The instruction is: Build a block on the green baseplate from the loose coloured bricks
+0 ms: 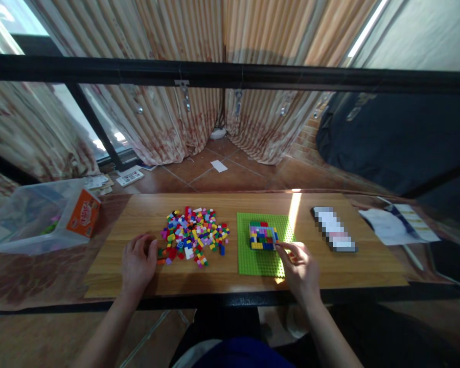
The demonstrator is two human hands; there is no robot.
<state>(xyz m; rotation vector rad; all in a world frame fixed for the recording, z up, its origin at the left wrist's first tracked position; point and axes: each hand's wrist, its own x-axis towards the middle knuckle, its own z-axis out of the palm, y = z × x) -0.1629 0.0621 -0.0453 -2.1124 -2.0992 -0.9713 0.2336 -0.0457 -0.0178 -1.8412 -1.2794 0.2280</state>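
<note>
My right hand (pixel 302 268) is at the right edge of a low block of multicoloured building bricks (pixel 262 236). Its thumb and index finger pinch a small brick at that edge, mostly hidden by the fingertips. Beneath the block lies a green studded baseplate (pixel 247 263), partly in a strip of sunlight. My left hand (pixel 138 261) rests on the table, fingers loosely bent and thumb apart, with nothing visible in it. Just right of it spreads a pile of loose small bricks (pixel 195 230) in many colours.
A phone with a blurred screen (pixel 334 229) lies right of the baseplate on the wooden tabletop (pixel 214 281). A clear plastic bin (pixel 34 214) with an orange label stands at the left. Papers (pixel 391 225) lie at the far right. A dark bar (pixel 230 76) crosses beyond the table.
</note>
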